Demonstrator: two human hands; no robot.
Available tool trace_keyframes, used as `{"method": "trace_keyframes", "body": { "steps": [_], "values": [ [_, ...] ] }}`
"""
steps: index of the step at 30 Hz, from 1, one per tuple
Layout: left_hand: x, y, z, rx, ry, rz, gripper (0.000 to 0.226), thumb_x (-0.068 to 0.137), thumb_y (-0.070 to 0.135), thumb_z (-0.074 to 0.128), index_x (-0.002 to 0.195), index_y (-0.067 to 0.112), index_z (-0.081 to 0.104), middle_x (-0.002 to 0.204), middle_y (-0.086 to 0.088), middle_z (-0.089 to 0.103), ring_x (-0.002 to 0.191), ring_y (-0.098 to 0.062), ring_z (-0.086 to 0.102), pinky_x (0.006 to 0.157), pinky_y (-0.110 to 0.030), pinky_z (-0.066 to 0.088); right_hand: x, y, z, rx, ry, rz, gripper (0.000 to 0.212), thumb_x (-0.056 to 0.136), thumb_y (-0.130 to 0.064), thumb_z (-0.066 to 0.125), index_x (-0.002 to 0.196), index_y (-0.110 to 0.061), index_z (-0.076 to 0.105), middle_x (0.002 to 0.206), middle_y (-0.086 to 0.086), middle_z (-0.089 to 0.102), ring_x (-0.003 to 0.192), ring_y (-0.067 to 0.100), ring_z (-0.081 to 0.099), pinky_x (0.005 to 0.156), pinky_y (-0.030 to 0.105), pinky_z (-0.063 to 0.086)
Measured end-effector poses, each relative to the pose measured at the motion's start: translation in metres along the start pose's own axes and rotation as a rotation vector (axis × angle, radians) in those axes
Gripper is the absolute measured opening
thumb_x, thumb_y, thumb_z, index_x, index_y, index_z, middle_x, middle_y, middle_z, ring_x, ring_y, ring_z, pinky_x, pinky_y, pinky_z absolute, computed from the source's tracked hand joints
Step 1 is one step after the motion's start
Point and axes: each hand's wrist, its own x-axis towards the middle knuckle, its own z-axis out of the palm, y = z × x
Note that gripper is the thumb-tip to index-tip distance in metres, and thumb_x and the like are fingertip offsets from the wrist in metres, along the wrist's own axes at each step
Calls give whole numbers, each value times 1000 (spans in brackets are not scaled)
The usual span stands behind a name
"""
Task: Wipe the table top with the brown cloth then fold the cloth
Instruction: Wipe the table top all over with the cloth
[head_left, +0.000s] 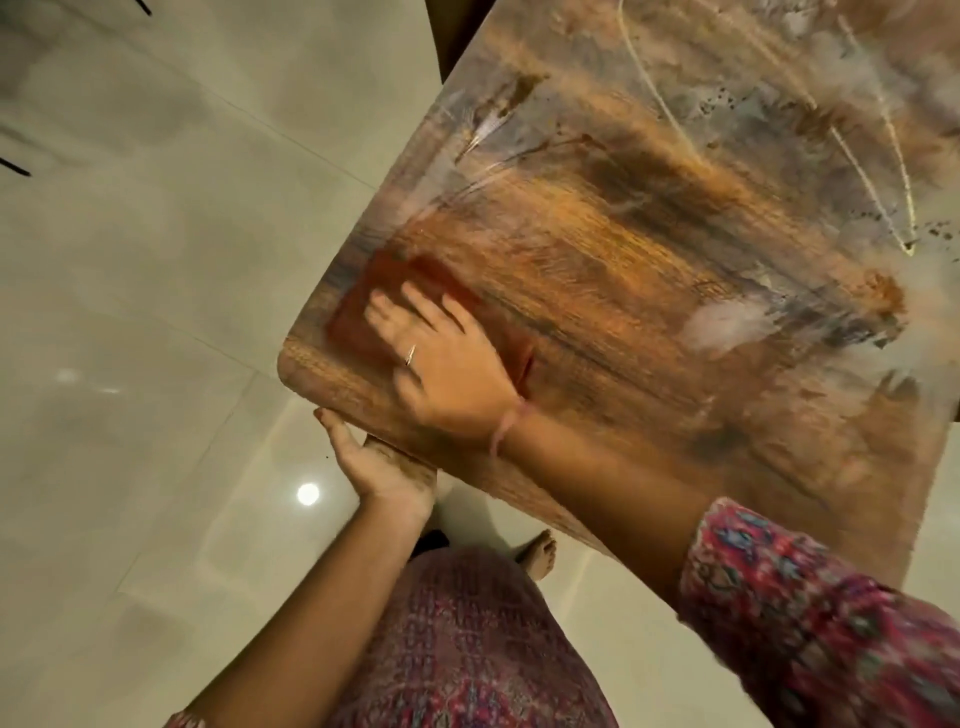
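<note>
The brown cloth (426, 317) lies flat and blurred near the rounded corner of the table top (649, 249). The right hand (447, 358) presses on it with open, spread fingers, holding nothing. The left hand (379, 462) grips the table edge. A bare foot (540, 553) stands on the pale floor (156, 312).

Dim, warm indoor light; lamp glare spot on glossy floor (307, 493); table top (675, 234) motion-blurred; wide-angle edges bent.
</note>
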Motion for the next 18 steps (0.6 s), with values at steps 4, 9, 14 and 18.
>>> {"method": "trace_keyframes", "body": {
  "steps": [4,9,14,18],
  "values": [
    [8,26,1,-18,-24,42,72,81,76,35,114,18,62,106,-5,72,93,-19,70,68,-30,56,5,31,-12,-10,-122,-285,60,90,-32,40,150,-27,31,157,-7,29,147,16,20,117,35,10],
    [16,44,5,-18,13,76,74,79,76,42,124,20,57,118,-4,66,104,-21,63,78,-33,53,98,158,-72,36,199,470,57,95,-28,40,151,-23,29,159,-2,25,148,20,18,119,40,15],
    [21,42,7,-50,15,77,71,78,76,42,120,21,58,119,-5,64,107,-24,60,89,-38,48,133,123,-66,94,263,680,59,96,-31,37,153,-22,24,161,-4,20,148,18,13,120,40,9],
    [21,43,4,-61,3,59,69,81,73,42,120,19,60,117,-7,67,107,-25,62,90,-38,48,55,5,-2,43,6,-49,62,89,-33,36,150,-23,30,158,-3,28,148,20,17,120,42,9]
  ]
}}
